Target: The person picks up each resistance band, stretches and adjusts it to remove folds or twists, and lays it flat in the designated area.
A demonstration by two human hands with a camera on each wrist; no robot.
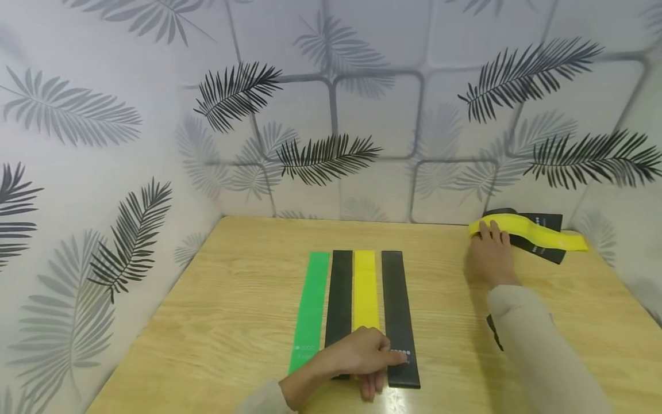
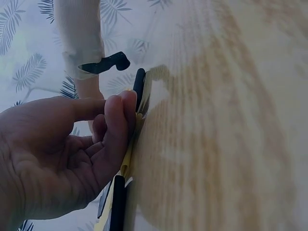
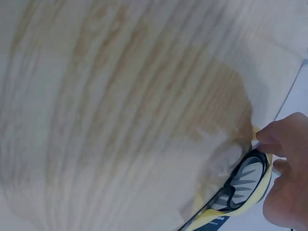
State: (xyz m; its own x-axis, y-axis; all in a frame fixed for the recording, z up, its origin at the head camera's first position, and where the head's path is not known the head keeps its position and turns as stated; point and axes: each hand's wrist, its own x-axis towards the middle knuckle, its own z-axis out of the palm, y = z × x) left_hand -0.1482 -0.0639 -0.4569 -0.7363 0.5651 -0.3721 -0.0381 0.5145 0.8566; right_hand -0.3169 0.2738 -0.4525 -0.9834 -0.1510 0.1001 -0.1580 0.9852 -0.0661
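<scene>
Four flat loop resistance bands lie side by side on the table: a green band (image 1: 309, 310), a black band (image 1: 339, 299), a yellow band (image 1: 365, 287) and another black band (image 1: 398, 305). My left hand (image 1: 359, 353) rests over the near ends of the middle two, its thumb touching the rightmost black band; its other fingers are bent near the band ends in the left wrist view. At the back right, my right hand (image 1: 492, 259) pinches the left end of a second yellow band (image 1: 532, 228), lying over crossed black bands (image 1: 550, 253).
The wooden table (image 1: 233, 310) meets a leaf-patterned wall covering (image 1: 372, 126) at the back and a similar one on the left. A black strap (image 1: 495, 332) shows at my right sleeve (image 1: 538, 339).
</scene>
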